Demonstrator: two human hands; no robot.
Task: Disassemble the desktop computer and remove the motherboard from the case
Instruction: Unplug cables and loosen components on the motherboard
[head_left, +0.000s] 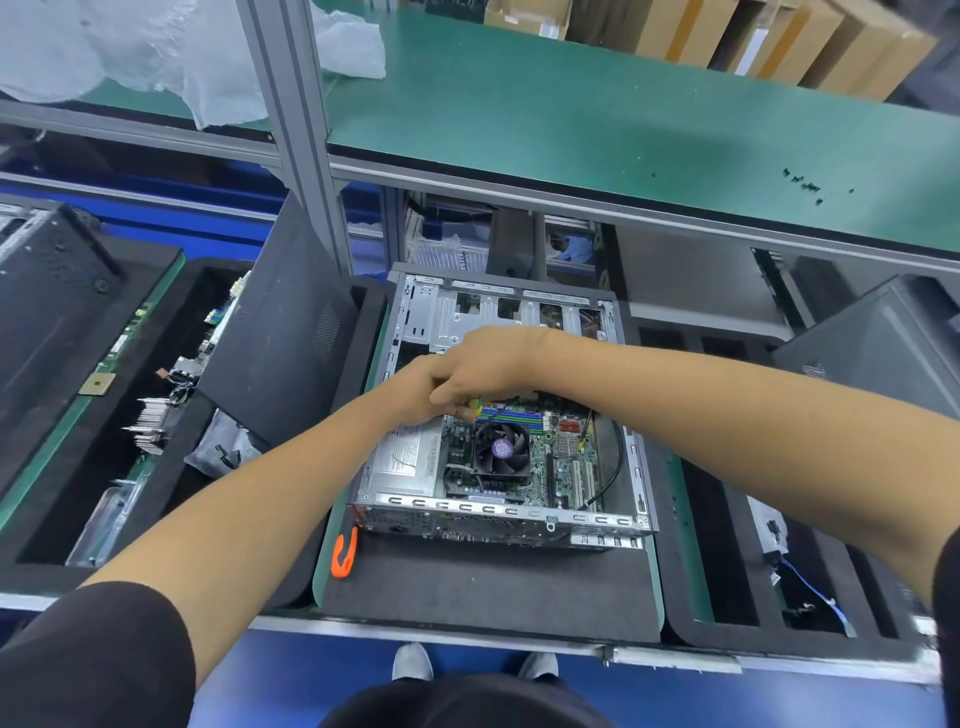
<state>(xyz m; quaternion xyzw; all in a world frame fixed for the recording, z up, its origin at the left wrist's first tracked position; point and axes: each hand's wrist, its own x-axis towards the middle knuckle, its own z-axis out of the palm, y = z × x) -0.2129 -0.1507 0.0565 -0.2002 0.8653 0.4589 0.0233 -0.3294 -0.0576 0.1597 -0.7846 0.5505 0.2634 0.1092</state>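
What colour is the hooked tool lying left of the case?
Orange; the hooked tool shows in the head view, on the dark mat beside the case.

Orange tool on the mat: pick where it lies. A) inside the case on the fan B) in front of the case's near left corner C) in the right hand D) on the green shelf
B: the orange tool lies on the dark mat just before the open case, at its near left corner, away from both hands.

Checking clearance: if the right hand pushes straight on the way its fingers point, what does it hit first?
The right hand points left and down, fingers curled over the left hand. It would likely meet that hand first, then the motherboard below. Depth is unclear from one view.
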